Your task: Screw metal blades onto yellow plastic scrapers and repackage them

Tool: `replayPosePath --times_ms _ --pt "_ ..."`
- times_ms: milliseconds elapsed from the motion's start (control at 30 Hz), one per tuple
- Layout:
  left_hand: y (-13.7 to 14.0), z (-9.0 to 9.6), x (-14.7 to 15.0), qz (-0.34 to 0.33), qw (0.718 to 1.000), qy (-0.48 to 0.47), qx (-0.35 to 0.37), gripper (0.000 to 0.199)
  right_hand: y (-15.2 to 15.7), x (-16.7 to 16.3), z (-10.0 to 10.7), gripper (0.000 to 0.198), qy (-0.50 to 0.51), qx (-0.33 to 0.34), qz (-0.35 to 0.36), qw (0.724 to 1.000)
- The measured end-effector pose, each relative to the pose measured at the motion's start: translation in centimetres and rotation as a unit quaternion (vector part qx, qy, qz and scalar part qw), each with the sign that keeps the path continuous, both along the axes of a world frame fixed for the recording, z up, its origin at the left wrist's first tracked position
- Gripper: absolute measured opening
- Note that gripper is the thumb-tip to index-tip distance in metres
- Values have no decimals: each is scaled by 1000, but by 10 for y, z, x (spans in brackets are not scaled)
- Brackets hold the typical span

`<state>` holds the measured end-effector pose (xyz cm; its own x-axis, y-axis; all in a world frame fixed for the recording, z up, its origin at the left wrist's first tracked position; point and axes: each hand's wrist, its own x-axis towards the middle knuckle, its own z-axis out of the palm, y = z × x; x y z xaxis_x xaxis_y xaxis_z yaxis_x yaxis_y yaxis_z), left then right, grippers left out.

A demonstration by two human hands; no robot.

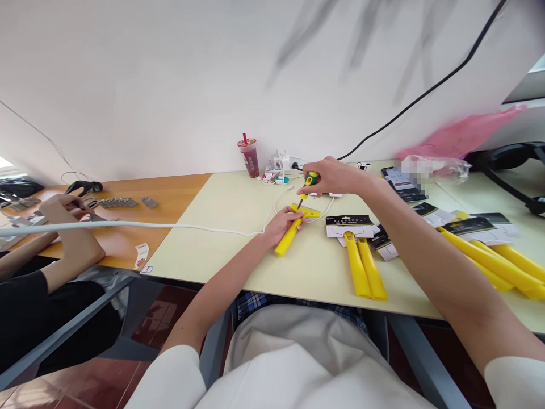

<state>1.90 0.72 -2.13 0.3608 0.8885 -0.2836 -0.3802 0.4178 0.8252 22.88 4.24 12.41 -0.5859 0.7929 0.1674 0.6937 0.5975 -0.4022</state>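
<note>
My left hand is closed around a yellow scraper-like tool with a long handle and a wide T-shaped head, lying on or just above the pale table. A screwdriver with a green and yellow handle is gripped from above in my right hand. Its shaft points down and its tip meets the head of the yellow tool, near my left fingers. Right of my hands lie two yellow handles under a black and white card.
More carded yellow tools lie at the right, near a phone and a pink bag. A red drink cup and a power strip stand by the wall. A white cable crosses leftward, where another person's hands work.
</note>
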Motion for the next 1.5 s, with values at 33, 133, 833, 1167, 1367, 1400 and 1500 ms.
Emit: replayPosePath --times_ms 33,133,833,1167,1367,1400,1500 --pt "0 0 0 0 1000 1 0 36 -1 -1 0 58 2 -4 2 1000" --pt "0 0 0 -8 1000 6 6 36 -6 -3 3 61 -5 10 4 1000" --pt "-1 -10 4 20 999 9 41 45 -9 -15 3 72 -136 78 -169 973" --pt "0 -4 2 19 997 2 70 52 -21 -7 21 67 -155 119 -111 974" --pt "1 0 0 26 999 4 47 46 -34 10 42 58 -113 155 -106 976" --pt "1 1 0 30 999 1 45 46 -32 15 44 59 -109 162 -121 973" --pt "-1 6 -1 38 998 -14 48 48 -18 29 40 63 -105 163 -159 968"
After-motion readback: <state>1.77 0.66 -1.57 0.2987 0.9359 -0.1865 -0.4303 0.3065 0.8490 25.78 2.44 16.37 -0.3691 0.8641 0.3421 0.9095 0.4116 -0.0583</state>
